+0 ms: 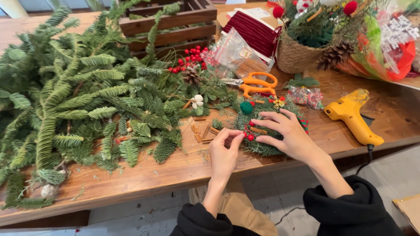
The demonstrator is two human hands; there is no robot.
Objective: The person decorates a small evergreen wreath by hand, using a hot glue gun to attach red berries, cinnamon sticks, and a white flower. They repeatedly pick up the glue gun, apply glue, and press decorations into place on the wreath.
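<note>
- Wreath lies small and green near the counter's front edge.
- Fir branches fill my far left.
- My left hand pinches a cinnamon stick.
- My right hand rests spread on the wreath, gripping nothing.
- Yellow glue gun lies right.

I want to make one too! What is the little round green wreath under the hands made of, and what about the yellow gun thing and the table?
The small round green wreath looks like real fir sprigs: thin matte needles, with red berries. The yellow glue gun seems hard plastic, smooth and slightly shiny. The brown table looks like wood, with visible grain and plank lines. The right hand rests on the wreath; the left hand pinches beside it.
</note>
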